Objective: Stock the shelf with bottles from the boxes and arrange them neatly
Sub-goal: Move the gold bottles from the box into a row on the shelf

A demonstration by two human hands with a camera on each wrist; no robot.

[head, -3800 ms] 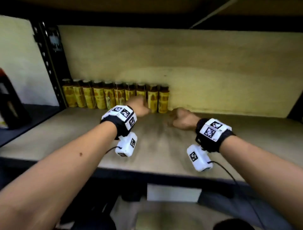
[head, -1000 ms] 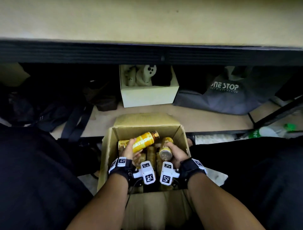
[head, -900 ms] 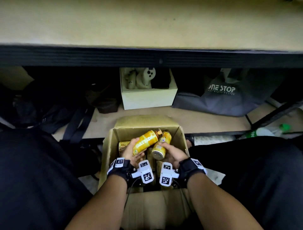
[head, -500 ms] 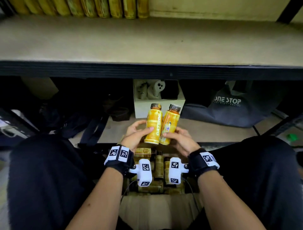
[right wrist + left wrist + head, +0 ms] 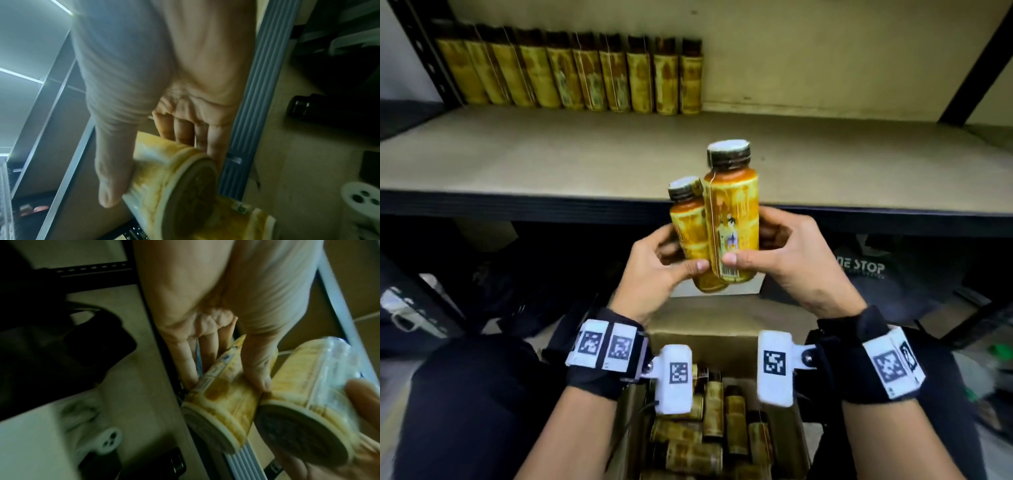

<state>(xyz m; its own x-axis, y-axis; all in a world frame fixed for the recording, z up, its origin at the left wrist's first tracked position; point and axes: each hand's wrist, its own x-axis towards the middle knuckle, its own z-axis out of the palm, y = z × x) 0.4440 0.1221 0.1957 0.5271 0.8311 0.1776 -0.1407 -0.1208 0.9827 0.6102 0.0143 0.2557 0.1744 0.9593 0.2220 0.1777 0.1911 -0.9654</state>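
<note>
Each hand holds one yellow bottle with a dark cap, upright and side by side, in front of the shelf's front edge. My left hand (image 5: 683,257) grips the lower bottle (image 5: 688,233); thumb in front, fingers behind. My right hand (image 5: 751,245) grips the higher bottle (image 5: 732,212) the same way. The left wrist view shows both bottle bases, the left bottle (image 5: 222,394) touching the right one (image 5: 308,386). A row of several bottles (image 5: 571,72) stands at the back left of the shelf board (image 5: 551,154). Below my wrists the cardboard box (image 5: 722,329) holds several more bottles (image 5: 736,411).
Bare shelf board stretches right of the row and in front of it. Black uprights stand at the left (image 5: 424,51) and right (image 5: 976,65). Under the shelf lie a grey "ONE STOP" bag (image 5: 876,274), dark bags at the left, and a white game controller (image 5: 109,439).
Both hands lifted a bottle out of the box, turned it upright and raised it to the shelf's front edge. The head view has tilted up, so the shelf row shows again.
</note>
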